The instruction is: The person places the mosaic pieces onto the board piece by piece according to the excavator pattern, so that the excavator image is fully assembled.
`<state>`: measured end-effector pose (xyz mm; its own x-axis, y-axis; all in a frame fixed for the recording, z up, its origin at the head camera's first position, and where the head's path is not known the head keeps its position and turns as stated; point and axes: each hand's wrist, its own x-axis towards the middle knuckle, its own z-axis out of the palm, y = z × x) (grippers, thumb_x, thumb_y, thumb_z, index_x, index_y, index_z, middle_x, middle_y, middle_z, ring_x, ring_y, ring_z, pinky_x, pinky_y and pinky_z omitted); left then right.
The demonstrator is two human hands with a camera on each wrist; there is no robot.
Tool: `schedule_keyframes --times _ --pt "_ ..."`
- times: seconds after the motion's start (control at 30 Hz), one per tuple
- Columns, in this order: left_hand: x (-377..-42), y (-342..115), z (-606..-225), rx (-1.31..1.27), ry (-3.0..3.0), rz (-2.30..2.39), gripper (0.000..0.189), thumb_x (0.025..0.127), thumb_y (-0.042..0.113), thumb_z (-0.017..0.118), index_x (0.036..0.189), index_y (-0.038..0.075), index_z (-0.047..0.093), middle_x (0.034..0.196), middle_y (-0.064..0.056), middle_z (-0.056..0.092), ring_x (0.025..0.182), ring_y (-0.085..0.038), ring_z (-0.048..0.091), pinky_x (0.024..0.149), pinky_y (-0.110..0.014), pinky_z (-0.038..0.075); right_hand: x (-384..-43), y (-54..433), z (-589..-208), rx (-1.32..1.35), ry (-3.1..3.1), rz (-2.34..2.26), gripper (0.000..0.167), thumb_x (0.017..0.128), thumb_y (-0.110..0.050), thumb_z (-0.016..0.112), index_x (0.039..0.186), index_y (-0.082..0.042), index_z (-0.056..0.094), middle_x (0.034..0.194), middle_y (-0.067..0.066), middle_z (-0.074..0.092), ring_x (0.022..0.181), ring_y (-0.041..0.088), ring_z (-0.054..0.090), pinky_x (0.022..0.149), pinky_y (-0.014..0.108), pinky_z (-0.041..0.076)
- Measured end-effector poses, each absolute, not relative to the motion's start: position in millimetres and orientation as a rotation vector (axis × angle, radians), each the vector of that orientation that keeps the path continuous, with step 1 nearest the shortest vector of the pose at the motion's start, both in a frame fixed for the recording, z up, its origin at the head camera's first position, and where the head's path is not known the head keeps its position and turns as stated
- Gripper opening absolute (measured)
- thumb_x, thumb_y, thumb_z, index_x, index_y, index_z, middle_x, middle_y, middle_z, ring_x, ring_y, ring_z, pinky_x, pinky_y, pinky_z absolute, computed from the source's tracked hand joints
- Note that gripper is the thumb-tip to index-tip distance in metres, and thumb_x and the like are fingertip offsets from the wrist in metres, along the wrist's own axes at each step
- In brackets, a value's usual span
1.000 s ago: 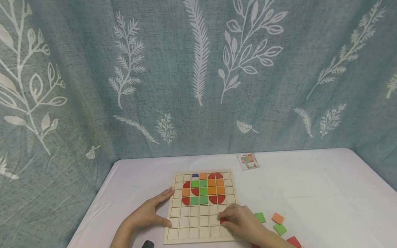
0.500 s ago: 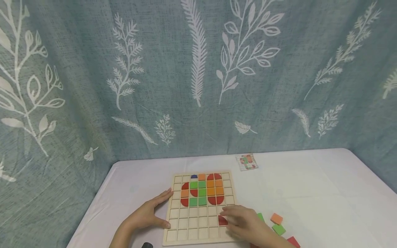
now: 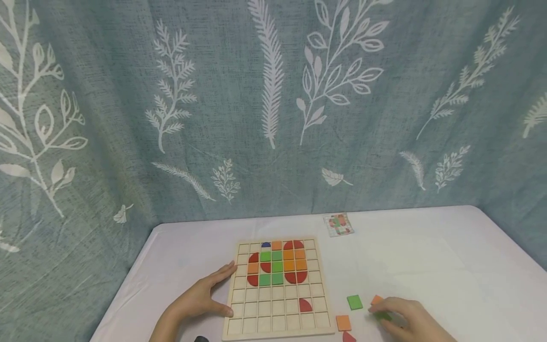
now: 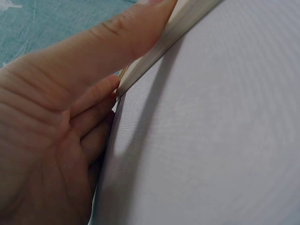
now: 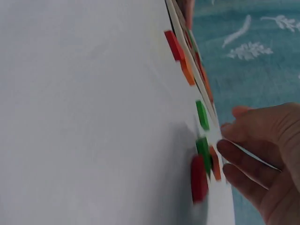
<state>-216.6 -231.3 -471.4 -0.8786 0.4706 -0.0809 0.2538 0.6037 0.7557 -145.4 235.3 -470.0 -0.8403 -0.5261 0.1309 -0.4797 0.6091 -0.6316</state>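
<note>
My left hand (image 3: pixel 201 297) rests against the left edge of a wooden grid board (image 3: pixel 266 325), thumb and fingers spread along it. The left wrist view shows the thumb touching the board's side. Red quarter-rounds, green and orange squares and a blue piece fill cells in the board's upper half. Lower right on it lies a single red quarter-round (image 3: pixel 305 305). My right hand (image 3: pixel 406 314) hovers, fingers loosely bent, over an orange square tile (image 3: pixel 377 299) and a green square tile (image 3: pixel 384 316), both partly covered. In the right wrist view its fingers hold nothing.
Right of the board lie another green tile (image 3: pixel 354 302), an orange tile (image 3: pixel 344 323) and a red piece (image 3: pixel 348 337). A patterned card (image 3: pixel 339 224) lies at the table's back. A dark object (image 3: pixel 201 339) shows at the front edge. A leaf-print curtain (image 3: pixel 273 180) hangs behind.
My right hand has let go of the red quarter-round in a lower-right cell and moved right to the loose tiles. The left hand stays at the board's edge.
</note>
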Motion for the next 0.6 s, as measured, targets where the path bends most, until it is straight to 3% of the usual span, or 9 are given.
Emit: schedule_keyframes --times 0.13,0.2,0.27,0.47,0.6 --pt "-217 -231 -470 0.589 2.567 1.143 0.101 0.055 0.035 0.084 0.141 0.008 0.038 0.150 -0.016 0.026 0.136 -0.043 0.018 0.106 -0.062 0.017 -137 252 -472 -0.526 2.646 -0.911 0.024 0.079 -0.032 0.070 0.101 -0.025 0.067 0.102 -0.009 0.066 0.097 0.005 0.059 0.081 0.041 0.052" --pt "-217 -231 -470 0.588 2.571 1.142 0.101 0.055 0.035 0.084 0.141 0.008 0.038 0.150 -0.015 0.026 0.136 -0.043 0.019 0.106 -0.062 0.017 -132 256 -476 -0.406 2.625 -0.849 0.028 0.076 -0.038 0.072 0.101 -0.026 0.067 0.102 -0.008 0.065 0.096 0.013 0.060 0.080 0.052 0.050" --pt "-217 -231 -470 0.590 2.571 1.145 0.101 0.055 0.035 0.084 0.141 0.008 0.038 0.150 -0.016 0.026 0.136 -0.043 0.019 0.106 -0.062 0.017 -128 259 -479 -0.330 2.619 -0.817 0.032 0.072 -0.043 0.074 0.099 -0.027 0.066 0.101 -0.009 0.064 0.093 0.012 0.059 0.078 0.058 0.048" --pt "-217 -231 -469 0.584 2.562 1.149 0.101 0.055 0.034 0.084 0.141 0.008 0.038 0.150 -0.015 0.025 0.136 -0.043 0.018 0.106 -0.062 0.017 -122 269 -479 -0.463 2.646 -0.840 0.029 0.077 -0.045 0.069 0.099 -0.026 0.066 0.099 -0.015 0.064 0.093 -0.003 0.055 0.073 0.057 0.049" --pt "-217 -231 -469 0.584 2.557 1.155 0.101 0.055 0.034 0.084 0.141 0.008 0.038 0.150 -0.015 0.026 0.136 -0.043 0.018 0.106 -0.062 0.017 -122 270 -477 -0.562 2.673 -0.836 0.027 0.079 -0.043 0.068 0.100 -0.026 0.066 0.099 -0.016 0.064 0.092 -0.006 0.055 0.071 0.039 0.053"
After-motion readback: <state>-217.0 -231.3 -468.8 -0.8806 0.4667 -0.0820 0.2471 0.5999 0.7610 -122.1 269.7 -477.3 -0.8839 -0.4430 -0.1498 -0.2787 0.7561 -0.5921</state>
